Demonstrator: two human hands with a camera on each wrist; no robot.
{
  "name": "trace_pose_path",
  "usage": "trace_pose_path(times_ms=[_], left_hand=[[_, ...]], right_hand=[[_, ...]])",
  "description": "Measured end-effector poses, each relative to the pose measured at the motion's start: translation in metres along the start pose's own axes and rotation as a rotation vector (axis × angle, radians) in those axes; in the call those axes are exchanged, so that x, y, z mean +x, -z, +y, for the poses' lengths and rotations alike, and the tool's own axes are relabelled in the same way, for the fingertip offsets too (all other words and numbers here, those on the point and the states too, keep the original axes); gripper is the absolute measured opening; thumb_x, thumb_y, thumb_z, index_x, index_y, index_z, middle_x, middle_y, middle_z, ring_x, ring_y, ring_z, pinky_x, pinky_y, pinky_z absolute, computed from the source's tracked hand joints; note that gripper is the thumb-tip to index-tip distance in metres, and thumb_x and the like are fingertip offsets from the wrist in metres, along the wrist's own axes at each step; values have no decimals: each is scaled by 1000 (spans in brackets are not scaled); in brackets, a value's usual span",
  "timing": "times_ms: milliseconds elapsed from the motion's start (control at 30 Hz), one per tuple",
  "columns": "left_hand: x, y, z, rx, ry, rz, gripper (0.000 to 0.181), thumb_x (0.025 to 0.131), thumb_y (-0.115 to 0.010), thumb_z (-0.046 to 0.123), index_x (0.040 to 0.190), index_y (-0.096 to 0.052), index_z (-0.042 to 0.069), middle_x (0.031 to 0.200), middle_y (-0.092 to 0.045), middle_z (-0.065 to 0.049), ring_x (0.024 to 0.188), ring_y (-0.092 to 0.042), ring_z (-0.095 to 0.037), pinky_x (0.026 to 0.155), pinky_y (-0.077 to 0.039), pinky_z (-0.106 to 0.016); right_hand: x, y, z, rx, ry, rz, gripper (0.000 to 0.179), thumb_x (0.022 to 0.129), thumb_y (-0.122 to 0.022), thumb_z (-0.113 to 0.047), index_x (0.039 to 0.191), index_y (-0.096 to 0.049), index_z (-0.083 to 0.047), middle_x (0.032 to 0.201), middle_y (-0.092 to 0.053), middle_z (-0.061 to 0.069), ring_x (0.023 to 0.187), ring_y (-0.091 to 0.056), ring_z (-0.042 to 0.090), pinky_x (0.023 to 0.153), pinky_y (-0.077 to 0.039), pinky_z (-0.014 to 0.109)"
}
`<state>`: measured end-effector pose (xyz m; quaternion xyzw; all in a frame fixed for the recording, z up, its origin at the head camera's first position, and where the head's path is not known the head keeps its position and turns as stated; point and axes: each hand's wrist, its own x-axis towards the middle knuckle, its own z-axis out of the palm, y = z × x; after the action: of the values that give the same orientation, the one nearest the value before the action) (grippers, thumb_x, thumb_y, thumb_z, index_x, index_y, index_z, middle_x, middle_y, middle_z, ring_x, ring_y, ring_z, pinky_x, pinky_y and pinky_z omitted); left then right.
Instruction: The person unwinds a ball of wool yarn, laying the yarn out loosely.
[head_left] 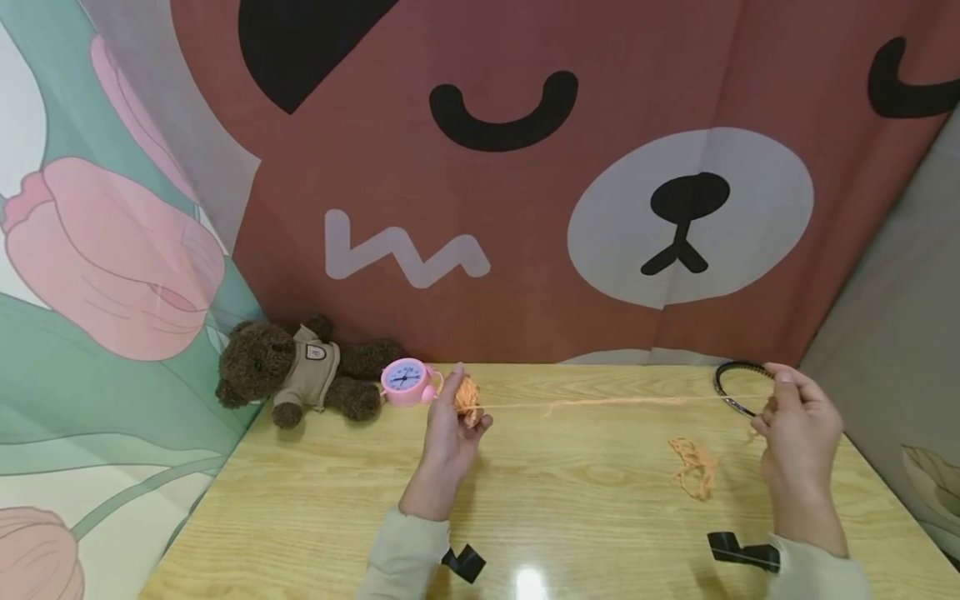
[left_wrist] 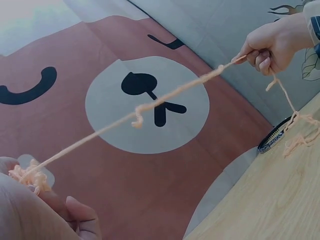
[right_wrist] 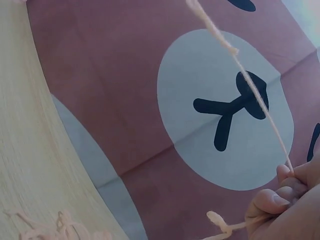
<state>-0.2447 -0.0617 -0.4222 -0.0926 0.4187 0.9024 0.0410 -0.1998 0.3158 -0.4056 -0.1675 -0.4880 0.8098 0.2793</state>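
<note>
A small bundle of orange yarn (head_left: 467, 400) sits in my left hand (head_left: 450, 437), held between thumb and fingers. From it a strand of yarn (left_wrist: 175, 93) stretches taut across to my right hand (head_left: 802, 425), with a tangled, thicker stretch midway. The right thumb and curled fingers (right_wrist: 272, 202) pinch the strand's far end. Below the right hand a loose tail of yarn (left_wrist: 285, 92) hangs toward the table. A loose heap of the same yarn (head_left: 695, 468) lies on the tabletop, left of the right hand.
A dark, glittery hoop (head_left: 720, 387) stands at the back right, partly behind the right hand. Back left, a brown teddy bear (head_left: 311, 367) lies beside a pink alarm clock (head_left: 405, 382). Black straps (head_left: 738, 552) dangle by both wrists. A printed curtain (head_left: 525, 192) borders the wooden table (head_left: 585, 508).
</note>
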Motion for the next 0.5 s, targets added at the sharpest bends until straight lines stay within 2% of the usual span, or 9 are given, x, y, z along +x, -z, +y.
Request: trace_pose_path(times_ms=[100,300,500], left_hand=[[0,-1,0,-13,5,-16,28,101,-59,42,79,-58,24,52,-43,11,45,-40,-3,55,-45,-21],[-1,-2,0,-34,15,-34,29,103,-56,40,80,-60,23,62,-53,11,49,-48,-3,56,-48,-20],[-1,-2,2,-76,-14,-28,31,103,-55,38,77,-60,22,65,-57,11,51,-52,-2,60,-51,-22]], right_hand=[[1,0,1,-53,-13,-31,20,99,-64,-26,108,-73,-10,70,-42,-2,49,-30,10,40,-29,24],[1,2,2,-201,-14,-152,19,99,-65,-27,112,-73,-15,81,-47,-4,51,-31,11,44,-35,24],[2,2,5,-199,-8,-186,18,99,-65,-25,113,-73,-15,82,-51,-3,49,-29,12,44,-37,25]])
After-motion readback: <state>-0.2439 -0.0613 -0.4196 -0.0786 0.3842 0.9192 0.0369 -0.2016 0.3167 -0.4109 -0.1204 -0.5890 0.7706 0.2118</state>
